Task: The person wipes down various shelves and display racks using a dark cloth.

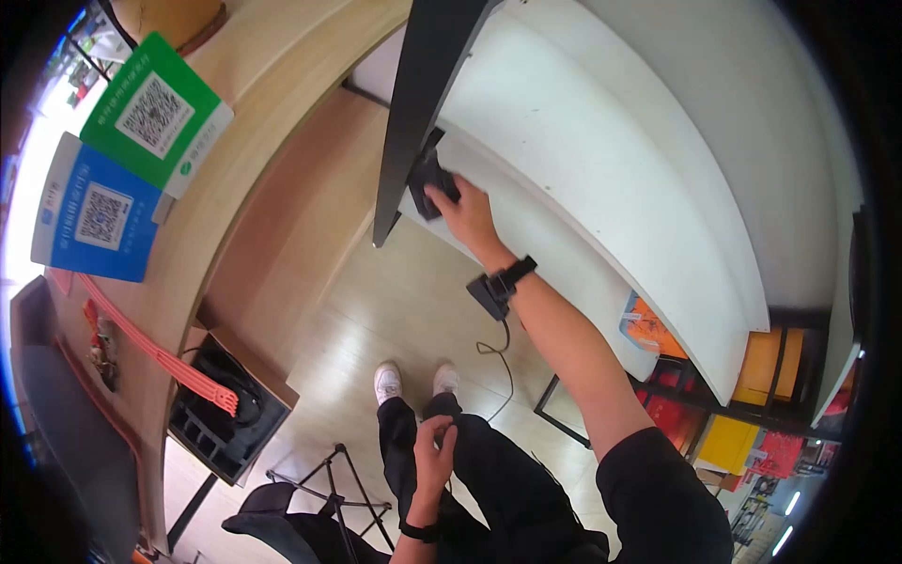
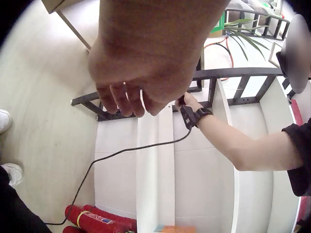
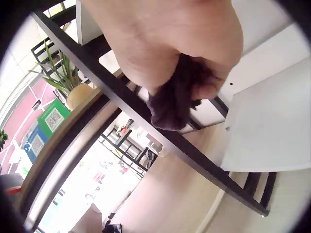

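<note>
With our right hand (image 3: 180,43) we grip a bunched dark cloth (image 3: 169,109) at a slanting black metal bar (image 3: 194,160); we cannot tell whether they touch. Right of it we see a white shelf board (image 3: 272,116); to the left, a long-leaved potted plant (image 3: 62,80) beside green (image 3: 54,117) and blue QR-code signs (image 3: 35,141).

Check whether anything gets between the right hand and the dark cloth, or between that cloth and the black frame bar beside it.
Nothing visible does. The right hand grips the dark cloth directly, and the cloth appears right up against the black frame bar, though exact contact is hard to confirm.
</note>
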Demonstrator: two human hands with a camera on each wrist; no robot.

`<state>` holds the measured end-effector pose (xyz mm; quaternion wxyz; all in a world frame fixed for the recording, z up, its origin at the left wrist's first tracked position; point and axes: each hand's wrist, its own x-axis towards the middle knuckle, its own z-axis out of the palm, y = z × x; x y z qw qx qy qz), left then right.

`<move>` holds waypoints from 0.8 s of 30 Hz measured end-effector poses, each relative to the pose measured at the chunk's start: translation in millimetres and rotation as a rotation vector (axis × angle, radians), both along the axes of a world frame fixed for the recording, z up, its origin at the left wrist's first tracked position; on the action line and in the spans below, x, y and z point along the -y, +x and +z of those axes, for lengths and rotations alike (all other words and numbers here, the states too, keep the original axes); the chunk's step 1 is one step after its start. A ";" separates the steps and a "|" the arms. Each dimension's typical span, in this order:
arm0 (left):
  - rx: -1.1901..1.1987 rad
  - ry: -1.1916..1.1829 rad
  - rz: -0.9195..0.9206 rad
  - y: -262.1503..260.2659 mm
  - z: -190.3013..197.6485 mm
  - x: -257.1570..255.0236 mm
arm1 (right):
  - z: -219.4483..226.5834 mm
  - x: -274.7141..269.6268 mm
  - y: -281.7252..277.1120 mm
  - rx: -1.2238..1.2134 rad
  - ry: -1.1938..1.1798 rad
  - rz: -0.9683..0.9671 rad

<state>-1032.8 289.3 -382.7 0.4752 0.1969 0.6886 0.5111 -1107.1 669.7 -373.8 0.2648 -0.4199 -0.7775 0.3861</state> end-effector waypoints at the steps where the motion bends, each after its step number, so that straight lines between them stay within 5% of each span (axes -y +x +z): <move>1: 0.000 0.009 0.008 2.2 1.5 1.4 | 5.5 9.6 18.1 0.079 -0.073 0.038; 3: 0.075 -0.022 0.011 -0.3 17.6 -1.2 | -14.7 34.2 56.9 0.105 -0.034 0.108; 6: 0.116 -0.035 0.024 -6.9 23.7 1.5 | 13.4 70.6 92.3 0.112 -0.226 0.024; 15: 0.131 -0.050 -0.025 -19.1 28.2 6.0 | 190.3 95.9 78.1 -0.113 -0.281 0.020; 24: 0.103 -0.020 -0.088 -23.1 19.9 27.9 | 214.4 3.3 40.3 -0.052 0.355 -0.115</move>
